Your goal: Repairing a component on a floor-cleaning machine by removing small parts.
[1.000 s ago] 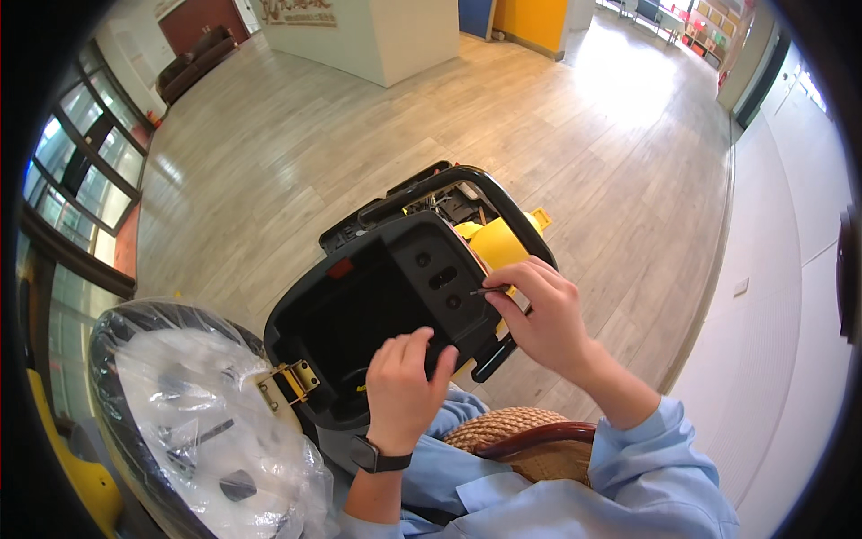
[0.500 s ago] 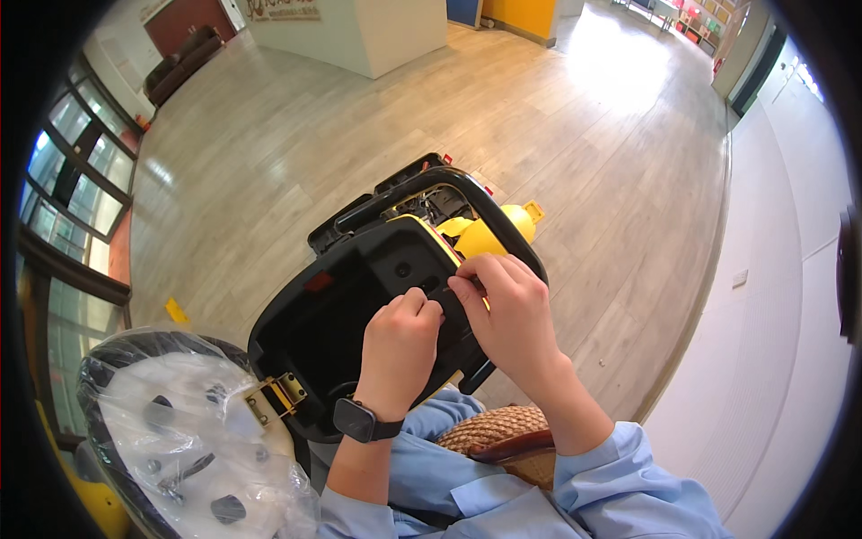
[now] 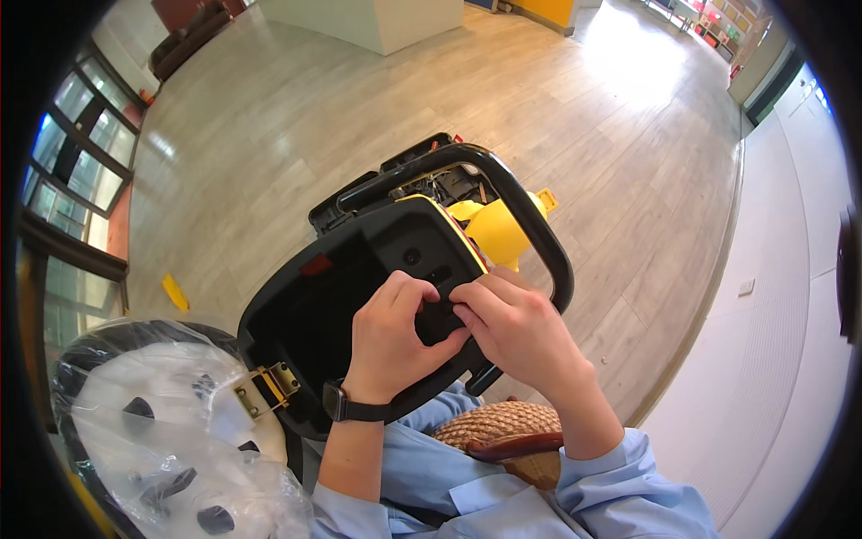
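Black tray (image 3: 285, 304) sits beneath left hand (image 3: 384, 341), curved with thumb and fingers apart, and right hand (image 3: 519, 322), fingertips bunched close beside it, cannot tell on what; light, steady pressure seems best, keeping the round hole (image 3: 411, 257) just beyond them in sight.

The tub (image 3: 359, 238) looks matt plastic, the far bar (image 3: 558, 256) glossy, the hinge (image 3: 284, 381) metal, the left film (image 3: 171, 431) shiny, crinkled plastic.
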`<action>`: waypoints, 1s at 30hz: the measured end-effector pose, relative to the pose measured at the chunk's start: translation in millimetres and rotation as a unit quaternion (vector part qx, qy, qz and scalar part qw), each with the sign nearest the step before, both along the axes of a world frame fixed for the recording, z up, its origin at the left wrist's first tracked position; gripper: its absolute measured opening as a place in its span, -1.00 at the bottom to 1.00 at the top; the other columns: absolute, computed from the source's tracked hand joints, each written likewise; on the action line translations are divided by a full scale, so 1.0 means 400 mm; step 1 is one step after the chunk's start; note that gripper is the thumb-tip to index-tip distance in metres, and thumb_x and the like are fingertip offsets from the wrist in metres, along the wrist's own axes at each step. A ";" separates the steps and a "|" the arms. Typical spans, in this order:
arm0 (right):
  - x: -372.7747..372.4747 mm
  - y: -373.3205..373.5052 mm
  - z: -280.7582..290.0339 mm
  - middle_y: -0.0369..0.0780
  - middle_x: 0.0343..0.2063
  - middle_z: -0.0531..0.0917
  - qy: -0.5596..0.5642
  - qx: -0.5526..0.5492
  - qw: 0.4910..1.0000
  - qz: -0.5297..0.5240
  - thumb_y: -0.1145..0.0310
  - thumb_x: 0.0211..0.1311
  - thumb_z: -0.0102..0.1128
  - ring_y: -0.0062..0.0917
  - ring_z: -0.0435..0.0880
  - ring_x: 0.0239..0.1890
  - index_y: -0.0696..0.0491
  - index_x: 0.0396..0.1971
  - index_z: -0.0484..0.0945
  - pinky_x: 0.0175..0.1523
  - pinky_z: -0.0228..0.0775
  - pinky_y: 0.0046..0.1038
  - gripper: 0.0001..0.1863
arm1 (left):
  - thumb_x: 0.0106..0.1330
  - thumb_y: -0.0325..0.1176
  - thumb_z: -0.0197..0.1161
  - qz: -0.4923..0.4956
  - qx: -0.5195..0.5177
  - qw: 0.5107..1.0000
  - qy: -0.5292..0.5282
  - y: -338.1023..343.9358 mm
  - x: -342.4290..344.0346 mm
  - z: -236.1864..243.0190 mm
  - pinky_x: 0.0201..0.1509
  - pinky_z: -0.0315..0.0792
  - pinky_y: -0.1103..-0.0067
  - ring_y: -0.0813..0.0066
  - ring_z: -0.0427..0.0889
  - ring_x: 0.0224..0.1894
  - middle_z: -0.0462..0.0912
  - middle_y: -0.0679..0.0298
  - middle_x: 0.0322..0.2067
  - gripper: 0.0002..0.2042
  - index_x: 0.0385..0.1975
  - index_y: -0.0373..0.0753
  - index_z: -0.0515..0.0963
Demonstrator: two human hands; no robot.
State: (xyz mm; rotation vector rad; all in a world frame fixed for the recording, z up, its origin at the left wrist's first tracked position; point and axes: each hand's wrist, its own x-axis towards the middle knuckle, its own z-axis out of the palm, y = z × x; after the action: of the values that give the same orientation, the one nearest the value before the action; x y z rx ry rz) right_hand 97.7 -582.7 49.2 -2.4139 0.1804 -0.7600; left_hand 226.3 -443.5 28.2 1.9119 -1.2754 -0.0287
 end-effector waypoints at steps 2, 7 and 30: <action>0.003 0.002 -0.003 -0.16 -0.39 0.67 -0.002 0.006 1.000 0.012 0.53 0.22 0.40 -0.24 0.67 -0.30 0.12 -0.27 0.66 -0.16 0.55 -0.26 -0.89 | -0.05 -0.31 0.64 0.004 -0.001 1.000 -0.005 0.004 0.004 -0.009 -0.32 0.57 0.43 0.25 0.66 -0.34 0.58 0.24 -0.32 -0.62 -0.29 -0.20 0.58; 0.004 0.000 -0.010 -0.16 -0.38 0.65 0.027 -0.009 1.000 -0.007 0.56 0.19 0.37 -0.24 0.68 -0.19 0.13 -0.28 0.64 -0.06 0.58 -0.27 -0.88 | -0.10 -0.28 0.67 0.012 -0.005 1.000 -0.002 -0.001 -0.003 -0.022 -0.31 0.57 0.41 0.22 0.66 -0.33 0.56 0.26 -0.31 -0.59 -0.30 -0.19 0.58; 0.005 0.008 -0.014 -0.21 -0.22 0.68 -0.005 -0.034 0.999 0.038 0.62 0.02 0.38 -0.28 0.69 -0.10 0.12 -0.28 0.68 -0.02 0.62 -0.31 -0.78 | 0.02 -0.28 0.58 0.006 -0.010 1.000 -0.009 0.006 -0.001 -0.035 -0.31 0.58 0.38 0.24 0.68 -0.28 0.55 0.28 -0.28 -0.67 -0.27 -0.16 0.60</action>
State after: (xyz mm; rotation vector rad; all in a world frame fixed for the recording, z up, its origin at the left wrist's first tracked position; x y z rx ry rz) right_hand 99.6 -579.7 43.6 -2.4648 0.0596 -0.7543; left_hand 226.1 -441.2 14.3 1.9071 -1.2717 0.0088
